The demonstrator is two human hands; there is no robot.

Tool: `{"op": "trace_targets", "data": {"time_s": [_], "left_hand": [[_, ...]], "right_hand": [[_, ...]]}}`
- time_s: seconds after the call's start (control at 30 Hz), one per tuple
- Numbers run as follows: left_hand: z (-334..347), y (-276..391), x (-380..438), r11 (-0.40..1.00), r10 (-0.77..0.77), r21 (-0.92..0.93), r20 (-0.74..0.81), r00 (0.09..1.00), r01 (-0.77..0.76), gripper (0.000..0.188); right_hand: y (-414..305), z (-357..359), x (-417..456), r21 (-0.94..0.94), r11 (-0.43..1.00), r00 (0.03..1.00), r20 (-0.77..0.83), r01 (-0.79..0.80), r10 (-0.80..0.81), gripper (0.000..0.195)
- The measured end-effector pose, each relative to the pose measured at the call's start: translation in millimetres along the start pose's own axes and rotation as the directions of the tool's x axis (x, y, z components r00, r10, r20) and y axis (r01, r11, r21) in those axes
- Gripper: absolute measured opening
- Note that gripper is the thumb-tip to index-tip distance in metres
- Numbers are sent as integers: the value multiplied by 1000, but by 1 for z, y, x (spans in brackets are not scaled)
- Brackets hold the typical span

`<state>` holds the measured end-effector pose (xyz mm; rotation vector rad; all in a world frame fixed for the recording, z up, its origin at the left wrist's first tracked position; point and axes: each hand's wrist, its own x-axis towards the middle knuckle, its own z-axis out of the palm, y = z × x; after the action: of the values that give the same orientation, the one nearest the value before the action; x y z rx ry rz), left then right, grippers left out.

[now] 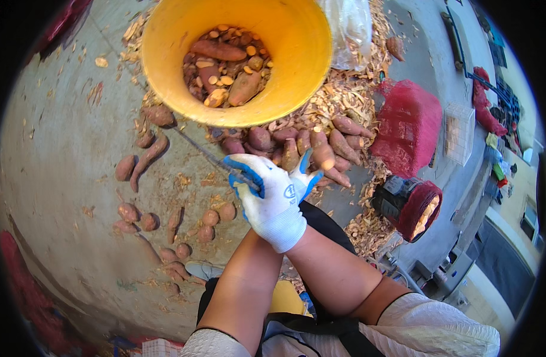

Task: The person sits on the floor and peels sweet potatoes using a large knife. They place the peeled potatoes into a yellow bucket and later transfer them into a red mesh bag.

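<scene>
My forearms cross in front of me. My right hand, in a white glove with blue coating, is closed around a long, thin, dark knife, whose blade points up and left past the bucket. Partly hidden under the right hand, my left hand, gloved alike, has its visible fingers apart beside a heap of sweet potatoes. Nothing shows between those fingers; its palm is hidden. Above both hands stands a yellow bucket holding sweet potatoes and cut orange pieces.
Loose sweet potatoes lie on the concrete floor at left. Peelings surround the heap. To the right are a red mesh sack, a mesh-covered dark container and a white wire crate. A clear plastic bag lies beside the bucket.
</scene>
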<state>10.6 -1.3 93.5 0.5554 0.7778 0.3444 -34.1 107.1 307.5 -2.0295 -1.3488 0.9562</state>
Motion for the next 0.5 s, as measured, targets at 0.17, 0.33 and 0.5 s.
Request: {"op": "trace_targets", "data": {"time_s": [0.17,0.33,0.5], "left_hand": [[-73,-11,-16,824,-316,-556,-287,904,112,51],[-242,30,-132,860,314,502,-667,676,96,60],[-378,93,-186,442,513,624,-765,389,644,57]], "right_hand": [[-2,23,-13,277,961,1000,5,5,-6,43],[-10,30,-24,589,700,904,140,-403,403,31],[-8,40,-36,410,760,862,178,-504,475,26]]}}
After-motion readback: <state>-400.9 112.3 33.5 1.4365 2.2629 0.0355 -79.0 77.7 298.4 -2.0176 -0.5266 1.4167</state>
